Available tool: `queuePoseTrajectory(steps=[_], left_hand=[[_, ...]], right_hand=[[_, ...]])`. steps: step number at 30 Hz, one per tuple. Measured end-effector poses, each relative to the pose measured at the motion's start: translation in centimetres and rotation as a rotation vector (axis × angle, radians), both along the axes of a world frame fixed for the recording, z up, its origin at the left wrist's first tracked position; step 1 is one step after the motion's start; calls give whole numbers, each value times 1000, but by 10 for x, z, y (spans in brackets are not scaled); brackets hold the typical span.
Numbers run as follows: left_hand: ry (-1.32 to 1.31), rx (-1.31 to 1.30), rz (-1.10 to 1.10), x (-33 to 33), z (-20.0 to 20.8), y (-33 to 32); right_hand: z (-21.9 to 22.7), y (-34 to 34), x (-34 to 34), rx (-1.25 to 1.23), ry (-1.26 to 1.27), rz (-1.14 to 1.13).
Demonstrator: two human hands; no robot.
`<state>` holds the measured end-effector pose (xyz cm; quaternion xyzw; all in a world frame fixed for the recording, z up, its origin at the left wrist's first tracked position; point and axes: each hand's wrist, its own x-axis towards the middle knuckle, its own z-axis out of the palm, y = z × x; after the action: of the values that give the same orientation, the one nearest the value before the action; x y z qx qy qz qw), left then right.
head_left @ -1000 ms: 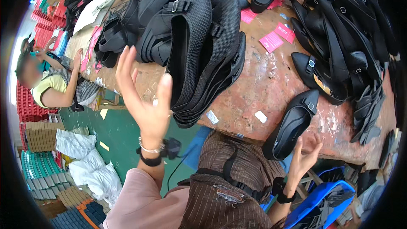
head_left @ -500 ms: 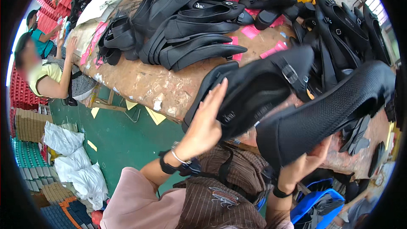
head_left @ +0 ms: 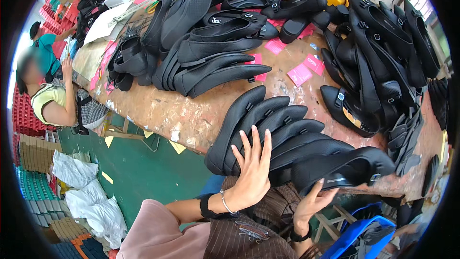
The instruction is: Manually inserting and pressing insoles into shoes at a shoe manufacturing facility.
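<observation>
A row of black buckled flat shoes (head_left: 282, 136) leans together along the near edge of the table. My left hand (head_left: 254, 165) lies over the left part of this row, fingers spread and touching the shoes' sides. At the row's right end, my right hand (head_left: 314, 204) grips the near side of a black shoe (head_left: 342, 169). Its toe points right, and its small buckle shows near the tip. The far fingers of that hand are partly hidden by the shoe.
More black shoes (head_left: 220, 43) lie across the table's far left, with another pile (head_left: 378, 48) at the right. Pink cards (head_left: 299, 74) are scattered on the worn tabletop (head_left: 163, 110). Grey insole-shaped pieces (head_left: 405, 139) lie at right. A blue bin (head_left: 366, 237) stands below; a co-worker (head_left: 57, 91) sits left.
The shoes lifted in both hands have come down into the row at the table's near edge. My left hand's fingers have spread over them; my right hand has moved left and lower.
</observation>
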<state>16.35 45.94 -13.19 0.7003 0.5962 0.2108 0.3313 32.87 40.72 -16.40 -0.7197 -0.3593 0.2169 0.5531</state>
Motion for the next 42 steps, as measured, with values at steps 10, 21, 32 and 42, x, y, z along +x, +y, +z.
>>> queuePoseTrajectory(steps=[10,21,32,42], left_hand=[[40,-44,-122,-2,7,11],[214,325,-217,-69,39,90],[944,650,27,-141,-8,207],[839,765,2,-151,8,219]], right_hand=[[6,0,-9,-53,271,-89],[12,19,22,-292,526,289],[30,48,12,-299,110,469],[11,25,-2,-163,1094,-99]])
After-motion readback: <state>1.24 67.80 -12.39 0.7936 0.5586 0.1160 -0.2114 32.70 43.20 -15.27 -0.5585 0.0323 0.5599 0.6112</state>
